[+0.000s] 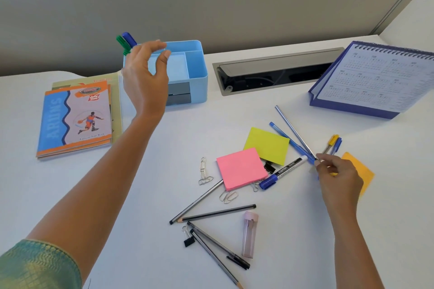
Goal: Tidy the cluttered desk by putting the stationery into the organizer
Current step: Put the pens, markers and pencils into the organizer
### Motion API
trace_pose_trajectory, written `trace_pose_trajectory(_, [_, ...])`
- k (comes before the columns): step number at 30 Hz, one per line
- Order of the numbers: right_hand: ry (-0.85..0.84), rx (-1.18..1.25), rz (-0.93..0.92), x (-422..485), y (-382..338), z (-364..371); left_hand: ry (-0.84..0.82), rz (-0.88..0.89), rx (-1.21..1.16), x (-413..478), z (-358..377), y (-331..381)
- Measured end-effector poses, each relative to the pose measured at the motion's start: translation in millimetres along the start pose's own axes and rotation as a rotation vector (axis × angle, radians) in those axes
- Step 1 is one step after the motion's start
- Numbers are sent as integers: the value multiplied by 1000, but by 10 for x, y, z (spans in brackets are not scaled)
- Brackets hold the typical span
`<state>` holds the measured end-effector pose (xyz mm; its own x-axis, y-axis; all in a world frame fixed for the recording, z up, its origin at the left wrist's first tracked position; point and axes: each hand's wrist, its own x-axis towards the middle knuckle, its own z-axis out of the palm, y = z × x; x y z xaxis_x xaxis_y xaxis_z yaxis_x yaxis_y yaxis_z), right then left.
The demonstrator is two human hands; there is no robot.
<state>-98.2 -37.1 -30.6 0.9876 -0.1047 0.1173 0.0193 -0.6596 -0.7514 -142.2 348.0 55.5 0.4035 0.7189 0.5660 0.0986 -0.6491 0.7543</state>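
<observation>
Head view: the right hand (338, 177) has its fingertips (320, 157) curled in a pinch on the near end of a slim pen (293, 130), which lies slantwise across a blue pen (290, 142) on the desk. The left hand (145, 75) hovers over the front left of the light blue organizer (198, 73), fingers and thumb loosely spread, holding nothing. A green marker (122, 43) and a blue marker (129, 38) stand in the organizer's rear left corner, just behind that hand.

An orange sticky pad (362, 170) shows from under the right hand, and two capped pens (334, 143), one yellow and one blue, lie just beyond it. Nearer the middle are a yellow-green pad (267, 145), a pink pad (240, 168), paper clips (204, 172), pencils (218, 212), a black binder clip (189, 239) and a pale pink clear case (249, 234).

The desk (234, 110) is white, with a grey cable hatch (277, 70) set into it. A grey partition (211, 2) stands behind.

A white marker (283, 171) reads "camlin MARKER". The top notebook (75, 119) at left carries "Jolly Time" and "Exercise Note Book". A blue spiral desk calendar (375, 77) stands at right, its print too small to read.
</observation>
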Motion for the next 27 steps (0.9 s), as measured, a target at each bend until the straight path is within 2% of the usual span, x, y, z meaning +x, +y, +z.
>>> trace_pose_trajectory(7, [-61,-226,-142,32,69,54,-98,-19,-28,-490,32,26])
trace_pose_trajectory(12, [-56,-253,-189,57,56,83,-196,-40,-70,-807,74,91])
trace_pose_trajectory(19, [-106,-288,-255,75,22,98,-419,-38,-51,-1040,129,213])
trace_pose_trajectory(27, [-91,-287,-269,8,35,50,-475,-32,-45,-1100,150,224])
